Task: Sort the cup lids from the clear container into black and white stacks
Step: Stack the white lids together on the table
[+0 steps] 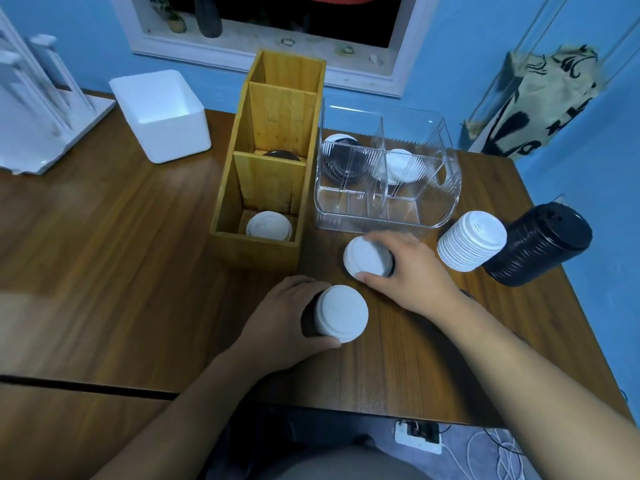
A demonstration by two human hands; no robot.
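In the head view, the right hand [412, 268] clasps a white-topped bundle of plastic cup lids [367, 259] just in front of the ribbed clear plastic container [388, 211]. The left hand [277, 317] clasps a second white-topped bundle [341, 313] nearer the front edge of the wooden table [138, 254]. The tall white lid stack [471, 240] and black lid stack [540, 244] stand rightward, by the table's right edge, nearest the right hand.

You see a white lid stack [471, 241] beside a black lid stack [540, 244]. The tabletop [104, 258] is brown woodgrain, the wall [588, 15] blue.
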